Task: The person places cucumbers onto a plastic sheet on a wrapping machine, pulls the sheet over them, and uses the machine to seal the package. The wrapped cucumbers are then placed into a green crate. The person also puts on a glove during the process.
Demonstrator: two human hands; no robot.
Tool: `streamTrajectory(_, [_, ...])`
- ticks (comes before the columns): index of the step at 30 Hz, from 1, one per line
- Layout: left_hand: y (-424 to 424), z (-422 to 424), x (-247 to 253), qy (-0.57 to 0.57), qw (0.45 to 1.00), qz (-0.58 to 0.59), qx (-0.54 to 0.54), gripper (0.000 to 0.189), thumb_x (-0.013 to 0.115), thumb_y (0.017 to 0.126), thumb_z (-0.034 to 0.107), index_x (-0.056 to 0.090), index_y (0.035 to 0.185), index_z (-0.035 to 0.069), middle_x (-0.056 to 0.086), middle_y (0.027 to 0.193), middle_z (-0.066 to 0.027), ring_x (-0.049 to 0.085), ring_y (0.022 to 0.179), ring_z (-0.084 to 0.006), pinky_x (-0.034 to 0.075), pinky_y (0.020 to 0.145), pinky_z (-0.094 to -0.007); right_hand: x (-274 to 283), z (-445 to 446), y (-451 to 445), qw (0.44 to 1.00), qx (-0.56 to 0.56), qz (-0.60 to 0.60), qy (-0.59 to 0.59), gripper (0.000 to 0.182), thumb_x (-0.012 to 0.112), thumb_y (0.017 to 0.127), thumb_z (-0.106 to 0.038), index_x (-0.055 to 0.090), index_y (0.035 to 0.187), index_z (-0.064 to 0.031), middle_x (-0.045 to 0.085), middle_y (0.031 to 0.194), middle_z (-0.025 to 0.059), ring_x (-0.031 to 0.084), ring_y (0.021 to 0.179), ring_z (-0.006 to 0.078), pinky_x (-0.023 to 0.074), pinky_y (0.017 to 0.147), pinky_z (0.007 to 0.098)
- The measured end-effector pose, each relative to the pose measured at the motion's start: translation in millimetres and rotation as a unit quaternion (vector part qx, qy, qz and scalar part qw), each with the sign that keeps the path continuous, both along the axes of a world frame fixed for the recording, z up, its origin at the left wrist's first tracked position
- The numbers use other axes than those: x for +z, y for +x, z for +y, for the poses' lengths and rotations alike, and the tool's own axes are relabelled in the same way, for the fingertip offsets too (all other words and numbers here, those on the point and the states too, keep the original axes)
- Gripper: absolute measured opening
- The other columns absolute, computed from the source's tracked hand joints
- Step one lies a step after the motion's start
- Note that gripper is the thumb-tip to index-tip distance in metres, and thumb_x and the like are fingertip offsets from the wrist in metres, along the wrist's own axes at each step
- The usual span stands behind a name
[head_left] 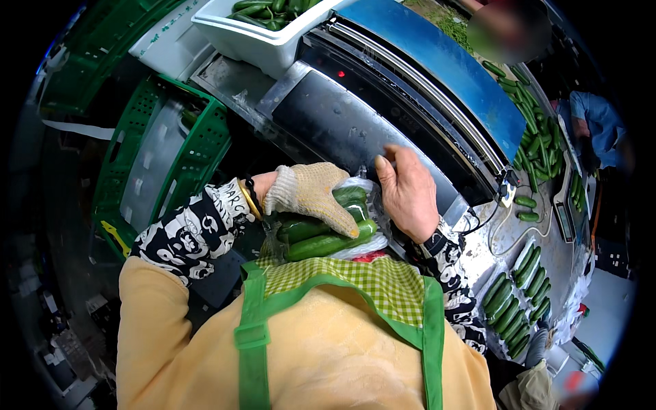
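My left hand (318, 197), in a knitted work glove, is laid over a pack of cucumbers (328, 246) and grips it close to my apron. Clear plastic film (379, 197) bunches around the pack's far and right sides. My right hand (408, 192) is bare and raised just right of the pack, its thumb and fingers curled near each other; I see nothing in it. Beyond both hands lies the flat metal plate (338, 120) of a film-wrapping machine, with a small red light on its dark front panel.
A white foam box (277, 48) of cucumbers stands at the machine's upper left. Green plastic crates (200, 148) are at the left. On the right, a table holds loose cucumbers (538, 138), a scale (565, 220), cables and wrapped cucumber packs (505, 312). Other people are at the right side.
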State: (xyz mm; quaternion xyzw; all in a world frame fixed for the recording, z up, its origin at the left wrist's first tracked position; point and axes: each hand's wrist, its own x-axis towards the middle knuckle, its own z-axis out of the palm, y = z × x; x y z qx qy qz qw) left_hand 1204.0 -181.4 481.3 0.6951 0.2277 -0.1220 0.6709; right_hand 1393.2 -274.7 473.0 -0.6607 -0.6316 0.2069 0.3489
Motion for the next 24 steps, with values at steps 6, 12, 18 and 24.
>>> streamTrajectory(6, [0,9,19,0.118,0.991,0.033,-0.045,0.059,0.09,0.065,0.042,0.071,0.104,0.0,0.073,0.091,-0.0155,0.071,0.086,-0.0245,0.055,0.076,-0.0351,12,-6,-19,0.974,0.102,0.157,-0.126,0.029,0.051,0.103,-0.02,0.064,0.108,0.005,0.066,0.086,0.0215,0.067,0.078,0.03,0.0525,0.074,0.0369])
streamTrajectory(12, [-53,37,32,0.222,0.971,-0.052,0.072,0.096,0.089,0.063,0.045,0.048,0.14,0.003,0.07,0.109,-0.0194,0.07,0.096,-0.0364,0.056,0.084,-0.039,26,1,-60,0.984,0.06,0.144,-0.081,0.027,0.049,0.105,-0.023,0.056,0.098,0.0027,0.056,0.071,0.0195,0.056,0.06,0.0277,0.0451,0.06,0.0397])
streamTrajectory(18, [-164,94,27,0.184,0.931,-0.165,0.269,0.09,0.088,0.072,0.027,0.043,0.145,0.001,0.062,0.128,-0.0136,0.061,0.113,-0.0182,0.049,0.099,-0.0326,44,30,-99,0.887,0.142,0.335,-0.285,0.045,0.041,0.108,-0.031,0.055,0.116,0.0115,0.071,0.088,0.0142,0.072,0.082,0.0195,0.0569,0.077,0.0294])
streamTrajectory(24, [-316,203,-35,0.043,0.715,-0.209,0.666,0.052,0.076,0.084,0.036,0.063,0.121,0.003,0.067,0.103,-0.0081,0.064,0.091,-0.0163,0.053,0.083,-0.0312,41,69,-120,0.911,0.176,0.228,-0.296,0.049,0.044,0.107,-0.036,0.055,0.121,0.0104,0.073,0.097,0.0185,0.073,0.092,0.0243,0.0559,0.083,0.032])
